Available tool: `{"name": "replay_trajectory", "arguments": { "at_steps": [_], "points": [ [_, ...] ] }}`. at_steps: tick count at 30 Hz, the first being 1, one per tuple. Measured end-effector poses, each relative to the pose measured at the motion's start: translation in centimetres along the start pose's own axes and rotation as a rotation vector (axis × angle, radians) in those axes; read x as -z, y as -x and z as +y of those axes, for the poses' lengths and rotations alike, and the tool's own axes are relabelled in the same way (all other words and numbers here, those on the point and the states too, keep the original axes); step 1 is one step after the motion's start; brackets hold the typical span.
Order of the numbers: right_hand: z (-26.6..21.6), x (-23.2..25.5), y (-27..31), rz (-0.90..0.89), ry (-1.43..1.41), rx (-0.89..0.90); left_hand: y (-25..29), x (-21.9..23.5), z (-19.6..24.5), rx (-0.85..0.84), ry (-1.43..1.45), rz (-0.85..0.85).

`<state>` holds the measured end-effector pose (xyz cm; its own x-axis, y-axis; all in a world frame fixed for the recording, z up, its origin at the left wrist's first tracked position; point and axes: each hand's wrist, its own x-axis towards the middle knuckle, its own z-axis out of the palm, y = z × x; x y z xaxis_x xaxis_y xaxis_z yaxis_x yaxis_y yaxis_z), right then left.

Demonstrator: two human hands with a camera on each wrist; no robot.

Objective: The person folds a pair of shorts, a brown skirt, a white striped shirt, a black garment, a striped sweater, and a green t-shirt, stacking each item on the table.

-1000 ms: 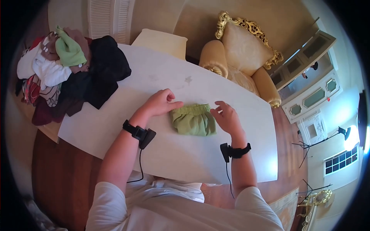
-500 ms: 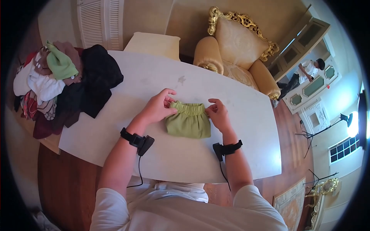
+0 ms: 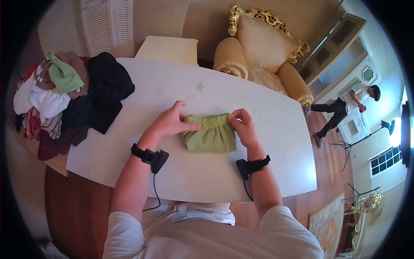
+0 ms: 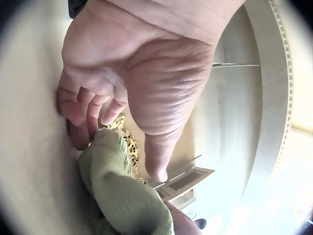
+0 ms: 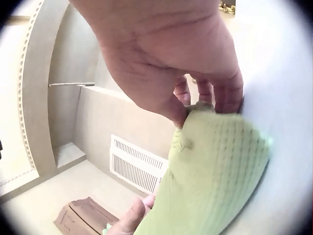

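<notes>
My right hand (image 3: 245, 128) pinches the right end of the gathered waistband (image 3: 211, 121) of the green garment (image 3: 210, 141) between thumb and fingers. My left hand (image 3: 167, 122) is at the opposite end, thumb extended and spread from the fingers, fingertips at the cloth edge. The garment rests on the white table (image 3: 278, 146), between both hands. A clothes pile (image 3: 47, 103) overlaps the table's left end.
</notes>
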<state>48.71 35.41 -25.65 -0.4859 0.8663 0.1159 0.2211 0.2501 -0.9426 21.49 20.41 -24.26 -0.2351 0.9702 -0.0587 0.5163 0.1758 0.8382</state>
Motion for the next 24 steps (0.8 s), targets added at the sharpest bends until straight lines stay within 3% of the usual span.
{"name": "replay_trajectory", "arguments": {
  "at_steps": [7,10,17,20,24],
  "points": [
    [2.2,-0.2,-0.3,0.094,0.008,-0.018,1.2,0.8,1.9,0.030,-0.078,-0.227],
    [2.0,-0.5,-0.2,0.118,-0.005,-0.012,0.3,-0.1,0.3,-0.075,-0.082,-0.206],
    [-0.2,-0.2,0.5,0.123,0.221,-0.014,0.1,-0.4,0.2,0.001,0.044,-0.142],
    [0.5,-0.1,0.4,0.102,0.123,-0.015,-0.4,-1.0,-0.6,-0.026,0.072,-0.054],
    [1.3,0.2,-0.1,0.101,-0.214,-0.018,-1.9,-1.9,-2.8,-0.065,0.238,-0.001]
  ]
}}
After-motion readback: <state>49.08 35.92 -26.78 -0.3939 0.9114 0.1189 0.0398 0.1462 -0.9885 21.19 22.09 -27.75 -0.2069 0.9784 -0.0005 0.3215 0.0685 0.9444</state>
